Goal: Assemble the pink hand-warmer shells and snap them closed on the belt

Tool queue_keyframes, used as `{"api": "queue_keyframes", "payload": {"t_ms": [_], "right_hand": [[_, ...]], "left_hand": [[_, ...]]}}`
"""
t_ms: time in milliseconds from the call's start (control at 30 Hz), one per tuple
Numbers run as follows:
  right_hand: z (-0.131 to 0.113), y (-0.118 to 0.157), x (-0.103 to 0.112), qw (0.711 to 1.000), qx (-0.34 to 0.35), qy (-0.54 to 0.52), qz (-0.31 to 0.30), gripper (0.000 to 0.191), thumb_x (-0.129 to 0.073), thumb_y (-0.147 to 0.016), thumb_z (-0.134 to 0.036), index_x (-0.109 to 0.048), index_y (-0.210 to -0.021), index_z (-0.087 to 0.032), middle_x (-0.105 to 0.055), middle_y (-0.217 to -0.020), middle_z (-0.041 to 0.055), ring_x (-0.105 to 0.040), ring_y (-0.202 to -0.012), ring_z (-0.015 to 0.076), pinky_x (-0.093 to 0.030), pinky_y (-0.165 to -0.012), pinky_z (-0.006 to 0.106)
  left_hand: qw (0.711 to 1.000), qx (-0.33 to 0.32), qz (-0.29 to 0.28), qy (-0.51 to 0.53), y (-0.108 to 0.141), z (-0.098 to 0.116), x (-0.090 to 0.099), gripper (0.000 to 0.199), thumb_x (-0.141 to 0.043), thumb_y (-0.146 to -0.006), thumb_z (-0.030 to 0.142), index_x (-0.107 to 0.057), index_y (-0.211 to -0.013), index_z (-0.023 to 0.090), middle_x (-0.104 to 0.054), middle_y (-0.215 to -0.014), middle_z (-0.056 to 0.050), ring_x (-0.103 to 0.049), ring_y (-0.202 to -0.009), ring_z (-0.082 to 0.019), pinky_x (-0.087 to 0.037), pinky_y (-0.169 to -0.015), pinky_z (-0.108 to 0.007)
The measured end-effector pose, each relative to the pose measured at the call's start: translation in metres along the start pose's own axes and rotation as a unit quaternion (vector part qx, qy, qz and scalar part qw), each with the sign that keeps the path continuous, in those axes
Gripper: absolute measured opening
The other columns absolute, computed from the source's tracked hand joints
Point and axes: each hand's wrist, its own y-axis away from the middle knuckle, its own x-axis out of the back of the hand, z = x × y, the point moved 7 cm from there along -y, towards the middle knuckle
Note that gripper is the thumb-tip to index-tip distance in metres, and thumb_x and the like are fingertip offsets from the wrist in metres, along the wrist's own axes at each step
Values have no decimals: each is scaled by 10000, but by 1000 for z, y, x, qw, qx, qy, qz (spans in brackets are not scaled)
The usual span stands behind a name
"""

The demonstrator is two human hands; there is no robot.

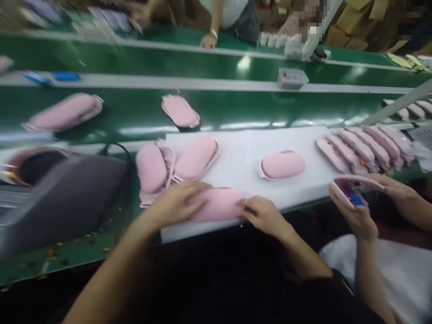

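Observation:
A pink oblong zip case (pixel 218 204) lies at the front edge of a white sheet on the bench. My left hand (pixel 184 200) grips its left end, fingers stretched over the top. At the opposite end my right hand (pixel 263 213) pinches the case's edge; a small dangling piece, perhaps a zipper pull, shows below the fingertips. Just beyond my left hand lie two more pink cases, one tilted (pixel 197 157) and one stacked on further pink pieces (pixel 151 168). Another pink case (pixel 282 165) rests alone farther right on the sheet.
A green conveyor belt (pixel 135 108) carries two pink cases. At left stands a dark grey machine or cover (pixel 67 198). On the right, a co-worker's hands (pixel 361 220) hold an open pink case near a row of several cases (pixel 367 146). People work across the line.

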Motion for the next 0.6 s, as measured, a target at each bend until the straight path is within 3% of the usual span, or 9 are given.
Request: {"api": "queue_keyframes", "payload": {"t_ms": [133,267,367,433,533,600], "right_hand": [[-15,-11,25,988,-120,-94,-36,289,-767,-991,-404,-718,-1243,-272,-773,-892,-14,-711,-794,149,-593,-792,290],[-24,-15,28,974,-143,-171,-37,374,-739,-995,-490,-614,-1257,-253,-719,-829,-43,-670,-747,127,-559,-751,274],[-28,-13,26,974,-119,-191,-25,479,-775,-959,-488,-541,-1303,-250,-744,-887,-28,-694,-777,131,-579,-773,287],[-28,-11,25,973,-125,-190,-28,410,-776,-954,-444,-561,-1240,-243,-762,-911,-13,-718,-795,139,-590,-774,297],[-33,-12,24,961,-160,-213,-76,236,-741,-977,-375,-608,-1113,-236,-796,-923,4,-767,-836,150,-601,-771,291],[-40,-16,27,949,-174,-239,-108,249,-762,-971,-370,-617,-1125,-239,-813,-946,4,-795,-875,155,-617,-796,288]], "left_hand": [[999,-9,9,33,5,20,14,850,-674,-931,758,-575,-1611,258,-580,-1610,-154,-579,-1438,-424,-468,-1231,-604],[997,-25,73,-10,13,39,27,753,-579,-996,713,-622,-1556,212,-648,-1539,-154,-663,-1356,-392,-547,-1157,-532],[996,-7,84,-18,14,37,34,783,-522,-1011,710,-622,-1547,149,-673,-1499,-179,-699,-1307,-403,-585,-1098,-530],[997,5,69,-20,11,30,39,830,-472,-1013,748,-627,-1543,129,-699,-1463,-167,-719,-1270,-402,-591,-1081,-534],[999,27,26,-11,1,20,46,993,-323,-953,918,-687,-1469,151,-777,-1276,-67,-769,-1122,-355,-601,-913,-495],[999,37,3,0,-6,15,52,1100,-226,-874,1007,-740,-1376,175,-795,-1082,7,-779,-968,-299,-552,-760,-445]]}}
